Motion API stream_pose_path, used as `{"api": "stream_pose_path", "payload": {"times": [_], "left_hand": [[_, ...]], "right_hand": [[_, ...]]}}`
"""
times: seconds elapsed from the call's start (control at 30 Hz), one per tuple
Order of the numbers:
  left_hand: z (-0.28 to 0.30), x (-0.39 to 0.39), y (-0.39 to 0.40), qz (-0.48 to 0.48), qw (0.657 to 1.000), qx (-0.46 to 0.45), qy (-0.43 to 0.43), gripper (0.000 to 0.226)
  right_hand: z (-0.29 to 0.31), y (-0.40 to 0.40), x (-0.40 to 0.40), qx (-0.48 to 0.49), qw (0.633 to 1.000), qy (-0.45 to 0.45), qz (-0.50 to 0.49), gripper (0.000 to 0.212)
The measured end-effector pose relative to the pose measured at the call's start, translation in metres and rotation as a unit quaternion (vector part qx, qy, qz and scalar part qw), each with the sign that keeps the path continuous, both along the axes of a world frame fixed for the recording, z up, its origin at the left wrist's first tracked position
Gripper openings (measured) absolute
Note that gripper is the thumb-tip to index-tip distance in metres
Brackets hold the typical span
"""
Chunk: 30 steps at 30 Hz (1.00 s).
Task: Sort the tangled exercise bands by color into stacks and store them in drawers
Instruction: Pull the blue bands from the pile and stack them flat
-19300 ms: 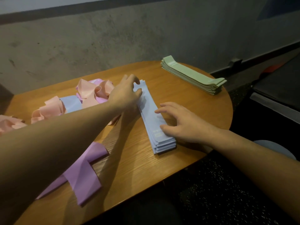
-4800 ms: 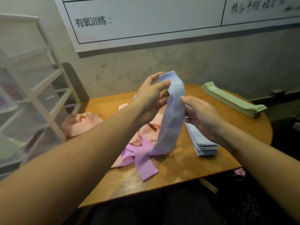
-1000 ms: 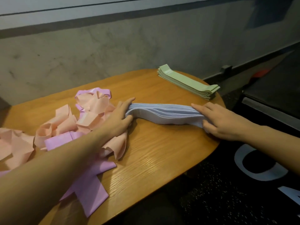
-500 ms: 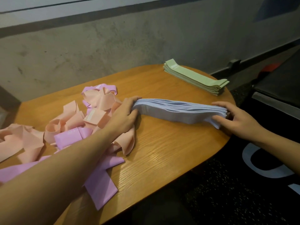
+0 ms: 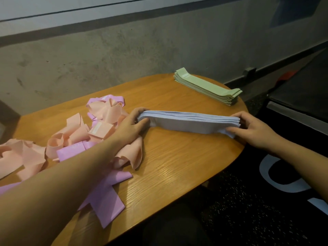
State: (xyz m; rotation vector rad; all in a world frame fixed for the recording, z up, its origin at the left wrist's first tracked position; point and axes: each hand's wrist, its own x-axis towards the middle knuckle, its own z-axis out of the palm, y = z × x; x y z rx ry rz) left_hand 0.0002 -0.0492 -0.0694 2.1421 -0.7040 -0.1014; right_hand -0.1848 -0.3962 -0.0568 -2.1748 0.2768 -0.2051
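Lifted since before — blue stack (image 5: 188, 121), L hand (image 5: 130, 127) & R hand (image 5: 255, 129) gripping ends

An oval wooden table (image 5: 177, 166) fills the centre. Behind it, from 9 to 2 o'clock, stands a grey concrete wall (image 5: 106, 55) — a pale board (image 5: 53, 6) along its top. At 4 o'clock lies dark speckled floor (image 5: 239, 210) — white markings (image 5: 276, 176) on it.

dim, soft focus, glare on tabletop (image 5: 165, 172)
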Motion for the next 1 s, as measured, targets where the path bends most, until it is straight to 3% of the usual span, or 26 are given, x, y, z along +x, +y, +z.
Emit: {"api": "stream_pose_path", "payload": {"times": [0.13,0.23,0.4,0.53,0.6,0.7,0.8,0.9,1.0], "left_hand": [[0.011,0.004,0.002,0.026,0.997,-0.026,0.072,0.054],[0.024,0.005,0.002,0.012,0.989,-0.004,0.147,0.039],[0.044,0.009,0.002,0.005,0.981,0.019,0.193,0.018],[0.061,0.022,-0.01,-0.009,0.984,-0.028,0.175,0.02],[0.069,0.031,-0.022,-0.017,0.986,-0.042,0.16,0.03],[0.076,0.047,-0.047,-0.004,0.989,-0.048,0.142,0.048],[0.079,0.068,-0.072,0.022,0.991,-0.056,0.123,0.044],[0.083,0.09,-0.097,0.044,0.99,-0.058,0.117,0.036],[0.085,0.114,-0.123,0.072,0.99,-0.061,0.108,0.038]], "right_hand": [[0.002,-0.001,0.0,0.021,1.0,0.004,-0.005,0.03],[0.0,0.0,-0.002,0.021,1.0,-0.004,-0.01,0.034],[0.004,0.001,-0.005,0.01,0.999,-0.007,-0.035,0.029],[0.012,0.003,-0.011,0.091,0.995,-0.014,-0.041,0.044],[0.018,0.007,-0.012,0.081,0.996,-0.002,-0.029,0.049],[0.019,0.016,-0.009,0.06,0.997,0.005,-0.04,0.034],[0.02,0.021,0.0,0.138,0.987,0.014,-0.088,0.014],[0.029,0.022,0.014,0.223,0.969,0.011,-0.105,0.016],[0.036,0.018,0.034,0.233,0.966,0.012,-0.11,0.018]]}}
